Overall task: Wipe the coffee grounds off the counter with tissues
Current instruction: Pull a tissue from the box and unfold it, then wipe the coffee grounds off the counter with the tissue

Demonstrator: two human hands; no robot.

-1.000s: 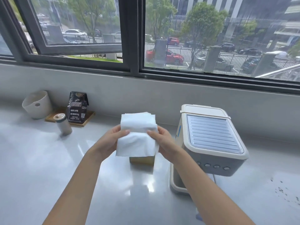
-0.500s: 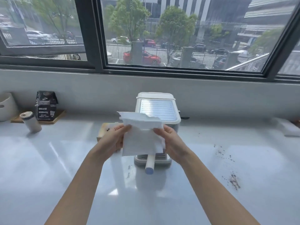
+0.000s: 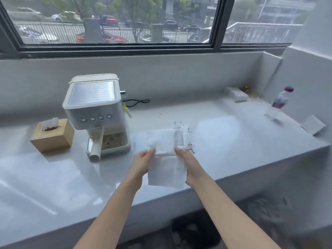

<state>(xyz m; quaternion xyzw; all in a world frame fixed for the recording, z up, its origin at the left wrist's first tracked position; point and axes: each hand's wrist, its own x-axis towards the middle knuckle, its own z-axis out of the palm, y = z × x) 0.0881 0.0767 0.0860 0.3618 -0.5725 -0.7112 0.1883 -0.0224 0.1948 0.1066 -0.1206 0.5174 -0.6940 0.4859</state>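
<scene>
Left hand (image 3: 142, 163) and right hand (image 3: 188, 163) are pinching the side edges of a white, folded paper tissue (image 3: 166, 159) above the pale grey counter (image 3: 224, 141). Dark scattered coffee grounds (image 3: 189, 149) are lying just beyond the right fingertips (image 3: 178, 150); a white-and-silver coffee machine (image 3: 95, 112) is standing farther left.

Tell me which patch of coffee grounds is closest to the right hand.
The dense clump of coffee grounds just right of the right hand, beside the tissue. The scattered specks lie farther back, beyond the tissue.
</scene>
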